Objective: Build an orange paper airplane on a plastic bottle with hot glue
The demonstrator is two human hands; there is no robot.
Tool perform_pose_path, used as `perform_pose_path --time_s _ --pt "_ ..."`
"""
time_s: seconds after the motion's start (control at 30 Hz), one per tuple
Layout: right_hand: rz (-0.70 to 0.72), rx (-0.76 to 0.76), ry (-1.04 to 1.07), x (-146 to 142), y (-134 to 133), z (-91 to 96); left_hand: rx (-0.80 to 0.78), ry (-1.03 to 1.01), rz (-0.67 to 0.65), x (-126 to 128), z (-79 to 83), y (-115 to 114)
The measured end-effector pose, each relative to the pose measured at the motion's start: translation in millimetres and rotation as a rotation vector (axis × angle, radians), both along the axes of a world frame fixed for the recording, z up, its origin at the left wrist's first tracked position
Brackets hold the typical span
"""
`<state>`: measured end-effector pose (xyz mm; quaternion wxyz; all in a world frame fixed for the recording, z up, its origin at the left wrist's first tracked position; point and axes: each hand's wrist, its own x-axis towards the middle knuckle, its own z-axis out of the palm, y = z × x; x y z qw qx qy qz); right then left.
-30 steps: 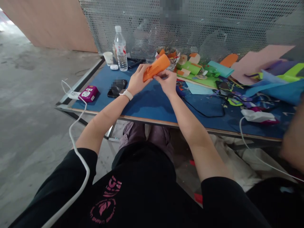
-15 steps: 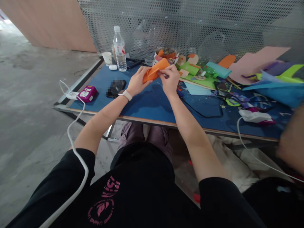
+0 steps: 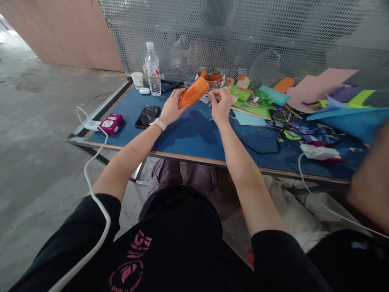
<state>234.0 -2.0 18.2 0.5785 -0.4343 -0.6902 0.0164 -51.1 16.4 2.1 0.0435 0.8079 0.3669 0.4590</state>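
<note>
My left hand [image 3: 174, 107] is wrapped round a rolled orange paper tube [image 3: 196, 91], tilted up to the right above the blue table [image 3: 194, 136]. Just right of the tube, and apart from it, is my right hand [image 3: 221, 103]. Its thumb and fingertips are pinched together, and anything between them is too small to make out. A black phone [image 3: 147, 116] lies beside my left wrist. Behind the tube stands a round container [image 3: 217, 84] with orange scraps in it.
A water bottle [image 3: 152, 71], a paper cup [image 3: 137, 80] and a white case [image 3: 144, 91] stand at the back left. A purple power socket [image 3: 111, 123] sits near the left edge. Coloured paper [image 3: 322, 87] and scraps crowd the right side, where another person's arm [image 3: 370, 182] shows.
My right hand has let go of the orange tube and moved slightly right and down. The tube stays in my left hand, its folded edge turned.
</note>
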Motion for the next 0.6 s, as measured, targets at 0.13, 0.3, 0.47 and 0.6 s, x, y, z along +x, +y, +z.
perform_pose_path --time_s 0.13,0.3,0.47,0.6 --pt "0.034 -0.059 0.09 0.3 -1.0 1.8 -0.014 -0.015 0.001 0.1 -1.4 1.9" --pt "0.062 -0.128 0.182 17.3 13.7 0.6 -0.047 -0.171 0.045 -6.4 -10.4 24.5" --pt "-0.024 -0.101 0.114 56.7 17.9 4.5 -0.126 -0.344 0.045 -19.1 -18.6 46.8" --pt "-0.132 -0.134 0.029 81.7 7.1 12.0 -0.331 -0.649 -0.079 -14.2 -10.0 35.6"
